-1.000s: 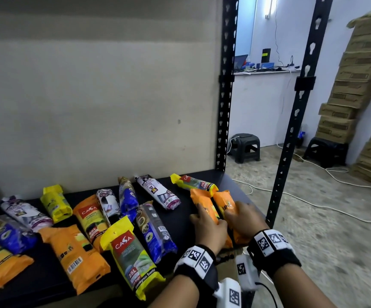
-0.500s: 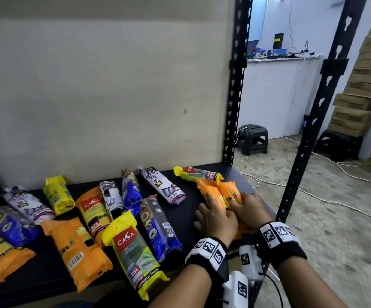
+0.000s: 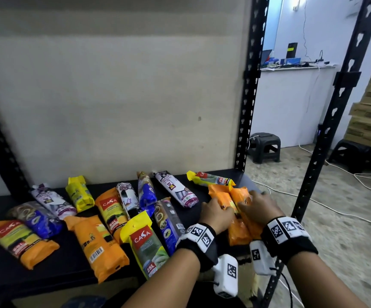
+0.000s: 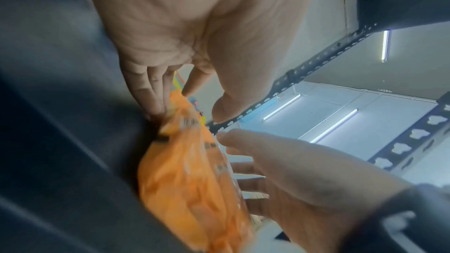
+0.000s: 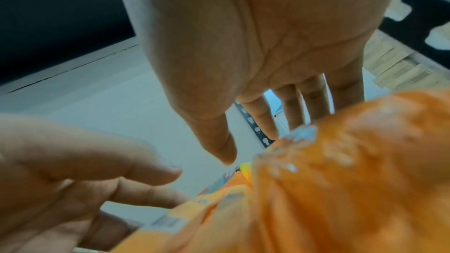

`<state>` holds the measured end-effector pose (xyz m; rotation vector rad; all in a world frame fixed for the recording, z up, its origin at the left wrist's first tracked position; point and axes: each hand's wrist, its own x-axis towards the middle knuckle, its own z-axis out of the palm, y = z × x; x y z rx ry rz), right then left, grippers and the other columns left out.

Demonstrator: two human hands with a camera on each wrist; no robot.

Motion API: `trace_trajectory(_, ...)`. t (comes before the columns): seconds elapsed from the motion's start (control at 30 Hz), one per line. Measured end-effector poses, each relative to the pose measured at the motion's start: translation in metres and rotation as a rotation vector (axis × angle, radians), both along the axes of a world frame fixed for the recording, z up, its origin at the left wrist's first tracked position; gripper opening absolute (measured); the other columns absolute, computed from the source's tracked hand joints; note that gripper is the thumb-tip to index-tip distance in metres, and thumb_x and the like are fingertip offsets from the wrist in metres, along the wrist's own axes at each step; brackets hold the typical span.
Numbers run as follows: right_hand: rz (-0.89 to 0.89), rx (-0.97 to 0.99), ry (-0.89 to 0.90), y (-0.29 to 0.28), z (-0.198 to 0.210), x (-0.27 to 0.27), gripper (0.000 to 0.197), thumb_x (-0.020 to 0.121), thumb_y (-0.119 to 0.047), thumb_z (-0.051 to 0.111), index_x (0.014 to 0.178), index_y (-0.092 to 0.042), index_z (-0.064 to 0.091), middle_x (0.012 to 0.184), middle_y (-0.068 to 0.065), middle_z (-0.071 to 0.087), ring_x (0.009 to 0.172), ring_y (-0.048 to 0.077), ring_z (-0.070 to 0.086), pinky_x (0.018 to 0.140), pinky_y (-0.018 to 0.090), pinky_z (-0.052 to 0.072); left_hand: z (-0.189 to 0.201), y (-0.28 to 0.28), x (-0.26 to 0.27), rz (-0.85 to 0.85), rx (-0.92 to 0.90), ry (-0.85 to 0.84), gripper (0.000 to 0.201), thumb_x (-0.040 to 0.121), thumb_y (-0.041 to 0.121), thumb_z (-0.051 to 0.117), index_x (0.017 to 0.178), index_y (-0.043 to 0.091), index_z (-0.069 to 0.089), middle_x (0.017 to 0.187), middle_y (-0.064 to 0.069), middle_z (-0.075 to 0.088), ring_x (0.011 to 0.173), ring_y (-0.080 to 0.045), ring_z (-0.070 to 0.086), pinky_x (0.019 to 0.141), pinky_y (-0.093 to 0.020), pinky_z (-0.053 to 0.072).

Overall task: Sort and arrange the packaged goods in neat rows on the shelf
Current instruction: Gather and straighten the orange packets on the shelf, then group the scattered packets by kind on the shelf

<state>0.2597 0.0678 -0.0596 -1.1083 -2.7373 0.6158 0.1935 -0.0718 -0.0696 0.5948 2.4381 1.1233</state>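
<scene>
Two orange packets [image 3: 237, 232] lie side by side at the right end of the black shelf [image 3: 53, 270]. My left hand [image 3: 216, 215] lies on the left packet, its fingers touching that packet's left side [image 4: 190, 180] with the thumb held clear. My right hand [image 3: 259, 207] rests on the right packet [image 5: 340, 180] with straight fingers. Neither hand grips anything. A yellow-ended packet [image 3: 211, 180] lies crosswise just behind the pair.
Loose packets cover the shelf's left and middle: a yellow-red CASA pack [image 3: 146, 243], an orange barcode pack [image 3: 95, 245], a blue pack [image 3: 145, 192] and a white-purple pack [image 3: 173, 187]. Black uprights [image 3: 246, 107] [image 3: 326, 152] frame the right end. Stools, cables and stacked cartons stand beyond.
Both hands have stayed on the two orange packets, which now lie closer together. The head view has shifted slightly to the left.
</scene>
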Motion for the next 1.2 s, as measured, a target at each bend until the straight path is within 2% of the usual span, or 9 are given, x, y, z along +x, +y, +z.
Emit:
trace_trajectory(0.1,0.027,0.046,0.004,-0.004,0.018,-0.008,0.065,0.091,-0.056,0.052,0.144,-0.02,0.041,0.145,0.018,0.039,0.135,0.036,0.037,0.109,0.046,0.036,0.009,-0.013,-0.02,0.111,0.046,0.072,0.042,0.08,0.044,0.055,0.114,0.02,0.065,0.121,-0.013,0.064,0.114,-0.031,0.06,0.101,-0.039,0.048)
trace_trajectory(0.3,0.131,0.086,-0.064,-0.004,0.041,-0.051,0.071,0.089,-0.06,0.054,0.147,-0.021,0.04,0.148,0.014,0.04,0.134,0.033,0.041,0.109,0.046,0.039,0.025,-0.031,-0.067,0.328,-0.066,0.076,0.054,0.085,0.042,0.057,0.135,0.024,0.05,0.144,-0.018,0.035,0.134,-0.039,0.038,0.114,-0.042,0.031)
trace_trajectory(0.57,0.225,0.109,-0.224,0.006,0.047,-0.113,0.073,0.085,-0.058,0.057,0.145,-0.02,0.041,0.143,0.013,0.046,0.123,0.034,0.054,0.097,0.041,0.049,0.027,-0.028,-0.103,0.307,-0.162,-0.017,0.082,0.085,0.047,0.059,0.152,0.012,0.028,0.153,-0.026,0.02,0.135,-0.041,0.04,0.111,-0.04,0.037)
trace_trajectory(0.67,0.249,0.09,-0.281,0.016,0.043,-0.134,0.076,0.082,-0.061,0.059,0.143,-0.018,0.045,0.136,0.011,0.055,0.115,0.031,0.059,0.095,0.042,0.052,0.031,-0.025,-0.123,0.297,-0.217,-0.014,0.089,0.077,0.051,0.057,0.15,0.004,0.034,0.151,-0.024,0.038,0.133,-0.035,0.046,0.11,-0.037,0.039)
trace_trajectory(0.8,0.309,0.127,-0.355,0.025,0.035,-0.157,0.074,0.072,-0.068,0.054,0.129,-0.02,0.056,0.121,0.007,0.066,0.103,0.027,0.064,0.092,0.04,0.053,0.047,-0.027,-0.14,0.212,-0.246,0.022,0.067,0.082,0.042,0.06,0.133,0.0,0.051,0.134,-0.014,0.06,0.125,-0.03,0.055,0.109,-0.036,0.041)
trace_trajectory(0.9,0.327,0.151,-0.388,0.037,0.02,-0.177,0.075,0.056,-0.074,0.049,0.11,-0.024,0.063,0.101,0.002,0.069,0.087,0.022,0.066,0.085,0.039,0.055,0.039,-0.021,-0.157,0.263,-0.262,0.007,0.094,0.069,0.054,0.06,0.141,-0.002,0.04,0.143,-0.014,0.052,0.135,-0.031,0.047,0.114,-0.043,0.035)
trace_trajectory(1.0,0.313,0.134,-0.42,0.056,-0.001,-0.196,0.078,0.048,-0.081,0.045,0.1,-0.026,0.066,0.088,-0.002,0.068,0.079,0.021,0.067,0.081,0.04,0.056,0.027,-0.023,-0.163,0.309,-0.296,-0.019,0.127,0.056,0.062,0.069,0.153,0.002,0.012,0.154,-0.016,0.035,0.134,-0.032,0.046,0.109,-0.043,0.041)
trace_trajectory(1.1,0.283,0.105,-0.417,0.072,-0.017,-0.208,0.073,0.049,-0.084,0.039,0.087,-0.025,0.061,0.085,-0.001,0.068,0.077,0.021,0.067,0.08,0.04,0.057,0.021,-0.031,-0.162,0.293,-0.257,-0.023,0.113,0.081,0.041,0.078,0.155,0.003,0.001,0.158,-0.018,0.026,0.141,-0.034,0.038,0.114,-0.038,0.036)
trace_trajectory(1.2,0.284,0.104,-0.375,0.043,0.012,-0.184,0.06,0.072,-0.071,0.051,0.103,-0.022,0.065,0.096,0.001,0.069,0.086,0.024,0.067,0.085,0.038,0.055,0.018,-0.03,-0.168,0.364,-0.115,-0.088,0.113,0.077,0.02,0.084,0.155,0.002,0.004,0.152,-0.022,0.038,0.136,-0.035,0.045,0.11,-0.037,0.039)
